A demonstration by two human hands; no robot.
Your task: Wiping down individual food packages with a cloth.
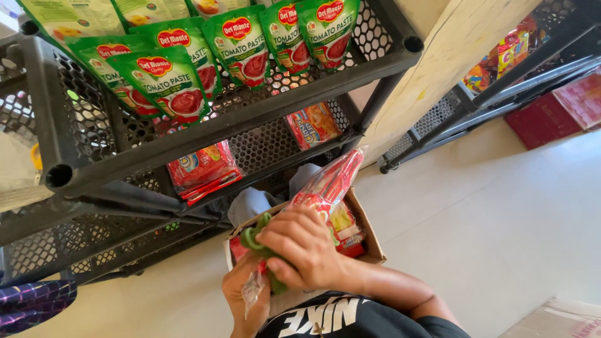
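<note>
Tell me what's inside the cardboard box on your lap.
The cardboard box holds red snack packets; the right hand, gripping a green cloth, covers the rest.

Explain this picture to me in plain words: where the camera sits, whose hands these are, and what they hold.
There is one view, from a camera worn on a person's head, looking down. No machine is involved, only two bare hands. The right hand closes on a green cloth and presses against a clear bag of red packets. The left hand supports the bag from below, pinching its plastic. Under them sits an open cardboard box holding more packets. Ahead stands a black mesh shelf rack: green tomato paste pouches on top, red snack packs lower down. The floor is pale.
</note>
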